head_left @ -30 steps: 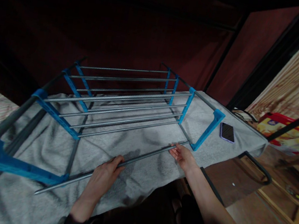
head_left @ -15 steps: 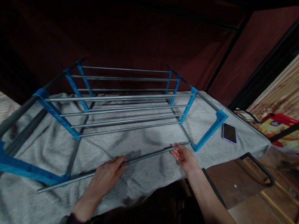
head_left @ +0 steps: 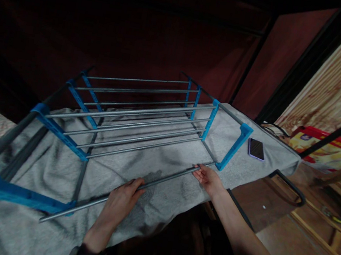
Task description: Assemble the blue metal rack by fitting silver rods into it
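Note:
A long grey metal rod [head_left: 165, 179] lies across the near side of a rack frame, close above the grey cloth. My left hand [head_left: 123, 200] is wrapped over the rod's middle. Near its right end, my right hand [head_left: 207, 177] holds it between thumb and fingers. The rod's left end sticks out past the foot of the near-left blue bracket [head_left: 26, 196]; its right end meets the foot of the near-right blue bracket [head_left: 234, 148]. Behind it, several metal bars [head_left: 133, 114] span between more blue brackets on the rack.
Grey cloth [head_left: 157, 211] covers the surface under the rack. A phone in a purple case [head_left: 256, 149] lies on it at the right. Beyond stand a red and yellow box [head_left: 325, 147], a dark chair frame [head_left: 288, 187] and wooden pieces. A dark red panel [head_left: 156, 52] rises behind.
The view has shifted a little, so the rack and phone sit slightly further left. Both hands keep the same grip on the rod, with hardly any movement.

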The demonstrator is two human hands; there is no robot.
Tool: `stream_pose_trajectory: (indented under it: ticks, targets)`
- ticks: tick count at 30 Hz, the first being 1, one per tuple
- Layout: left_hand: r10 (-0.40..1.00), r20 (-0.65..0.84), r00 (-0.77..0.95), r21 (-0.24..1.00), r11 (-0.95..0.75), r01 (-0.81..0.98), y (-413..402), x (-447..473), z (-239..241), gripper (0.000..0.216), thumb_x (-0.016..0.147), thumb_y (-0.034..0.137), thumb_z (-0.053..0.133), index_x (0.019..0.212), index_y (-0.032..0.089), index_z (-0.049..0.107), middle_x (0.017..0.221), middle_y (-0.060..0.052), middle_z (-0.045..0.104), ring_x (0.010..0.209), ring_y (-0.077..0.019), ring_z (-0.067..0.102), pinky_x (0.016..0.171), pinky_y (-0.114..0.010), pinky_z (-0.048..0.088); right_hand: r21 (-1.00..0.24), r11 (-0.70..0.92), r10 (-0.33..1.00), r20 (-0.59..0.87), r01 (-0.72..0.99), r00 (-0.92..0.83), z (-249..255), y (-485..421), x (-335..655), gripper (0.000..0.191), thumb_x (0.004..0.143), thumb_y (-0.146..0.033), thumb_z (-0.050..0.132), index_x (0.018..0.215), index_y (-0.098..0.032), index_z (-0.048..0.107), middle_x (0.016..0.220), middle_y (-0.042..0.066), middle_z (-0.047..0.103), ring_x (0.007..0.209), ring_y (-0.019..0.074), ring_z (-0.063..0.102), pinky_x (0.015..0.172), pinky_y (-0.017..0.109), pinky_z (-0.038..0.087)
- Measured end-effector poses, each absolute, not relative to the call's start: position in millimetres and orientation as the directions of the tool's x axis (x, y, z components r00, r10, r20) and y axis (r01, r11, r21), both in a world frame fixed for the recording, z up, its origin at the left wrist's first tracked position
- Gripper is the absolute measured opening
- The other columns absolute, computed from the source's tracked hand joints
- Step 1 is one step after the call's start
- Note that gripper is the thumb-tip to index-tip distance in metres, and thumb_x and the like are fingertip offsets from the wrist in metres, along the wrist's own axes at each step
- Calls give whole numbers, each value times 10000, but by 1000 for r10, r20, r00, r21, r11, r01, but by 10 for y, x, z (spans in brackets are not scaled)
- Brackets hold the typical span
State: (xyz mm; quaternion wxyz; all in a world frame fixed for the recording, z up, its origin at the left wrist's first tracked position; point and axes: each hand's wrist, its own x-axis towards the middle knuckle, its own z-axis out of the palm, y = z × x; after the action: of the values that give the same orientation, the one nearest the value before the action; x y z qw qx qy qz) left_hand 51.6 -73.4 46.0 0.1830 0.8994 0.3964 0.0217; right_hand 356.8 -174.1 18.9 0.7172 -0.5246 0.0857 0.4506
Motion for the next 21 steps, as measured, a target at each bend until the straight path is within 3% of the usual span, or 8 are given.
stream_pose_trajectory:
  ticks: [21]
  targets:
    - [700,-109,706,335,-643,689,-777,597,456,225,992,293,442,1146,233,594,1170,-44,715,1038,-206,692,859,-302,483,-663,21,543,-621,-748,566,142,-1816,3637,201,920,-54,523,792,-158,637,658,44,722,559,123,670,641,238,606]
